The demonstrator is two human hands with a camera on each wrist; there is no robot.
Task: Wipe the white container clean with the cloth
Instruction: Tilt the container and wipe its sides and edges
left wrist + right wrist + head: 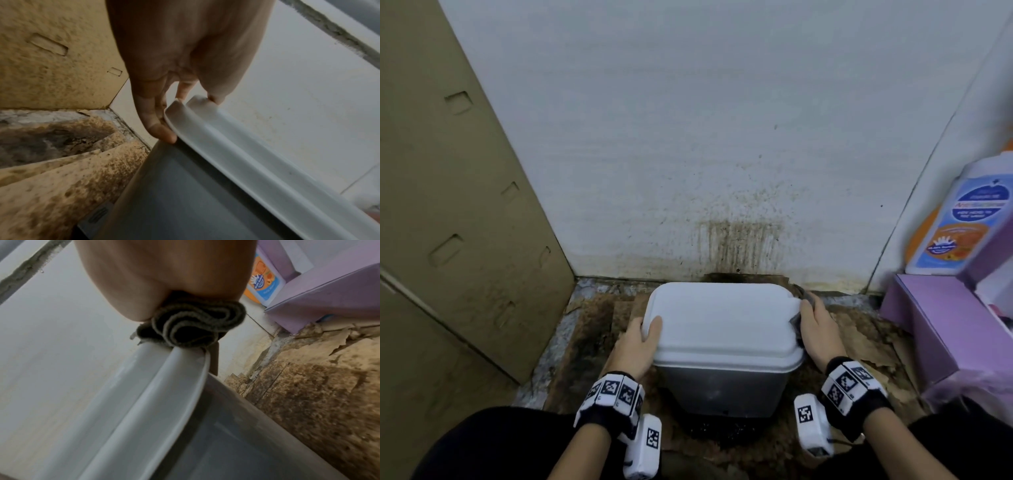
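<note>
A white container (722,325) with a white lid and greyish body stands on the dirty floor against the wall. My left hand (640,339) grips the lid's left edge, thumb on top and fingers (158,126) under the rim (216,138). My right hand (818,329) holds a bunched dark grey cloth (195,324) against the lid's right edge (174,378). The cloth (796,320) shows only a little in the head view, between palm and lid.
Stained brown cardboard (859,339) lies under the container. A large cardboard sheet (455,192) leans at the left. A purple box (941,329) and a detergent bottle (962,222) stand at the right. The wall (722,137) behind has dark stains low down.
</note>
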